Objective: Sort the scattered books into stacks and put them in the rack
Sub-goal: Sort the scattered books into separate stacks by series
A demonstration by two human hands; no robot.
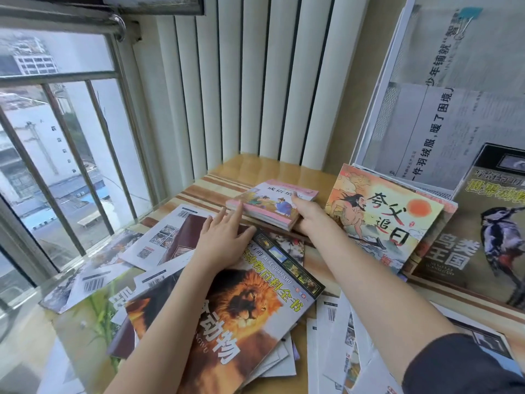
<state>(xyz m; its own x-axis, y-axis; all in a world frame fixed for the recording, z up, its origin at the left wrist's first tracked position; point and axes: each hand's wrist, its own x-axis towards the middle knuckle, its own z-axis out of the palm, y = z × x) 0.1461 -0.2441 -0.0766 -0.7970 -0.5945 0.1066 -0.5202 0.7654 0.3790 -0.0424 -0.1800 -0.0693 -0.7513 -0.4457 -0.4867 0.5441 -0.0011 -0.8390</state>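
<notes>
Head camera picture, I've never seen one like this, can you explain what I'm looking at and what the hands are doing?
A person wears the camera on their head, so you look down along their own arms. The right hand grips a small stack of pink books at its near right corner. The left hand lies flat with straight fingers, touching the stack's left end. Larger books lie scattered on the wooden table, among them a lion book. A sun picture book and a woodpecker book lean at the right.
</notes>
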